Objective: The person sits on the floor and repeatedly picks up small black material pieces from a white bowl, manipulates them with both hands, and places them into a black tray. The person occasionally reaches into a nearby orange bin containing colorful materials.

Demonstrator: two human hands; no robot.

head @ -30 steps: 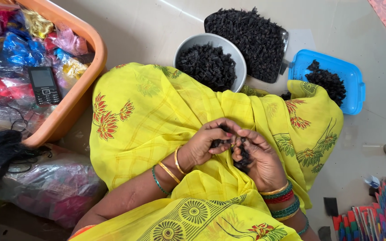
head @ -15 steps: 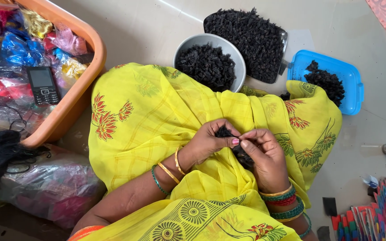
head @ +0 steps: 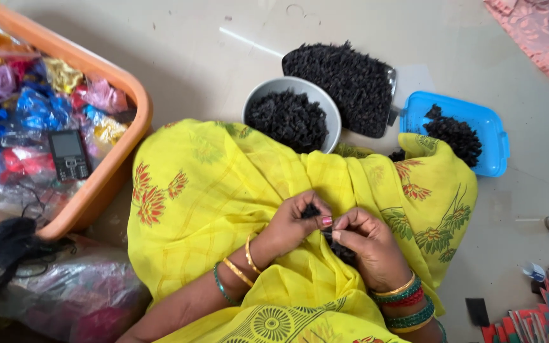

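Black fibre tuft [head: 341, 249] (one) pinched between two hands [head: 335, 232].

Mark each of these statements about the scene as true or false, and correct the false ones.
1. Both hands meet over the lap on a small clump of black fibre. True: the left hand and right hand pinch the black clump over the yellow cloth.
2. The grey bowl is empty. False: it is filled with dark fibre.
3. A mobile phone lies in the orange tub. True: the phone rests on coloured packets inside the orange tub.
4. The blue tray sits left of the tub. False: it lies at the far right, beyond the bowl.
5. Both wrists are bare. False: both wear bangles.
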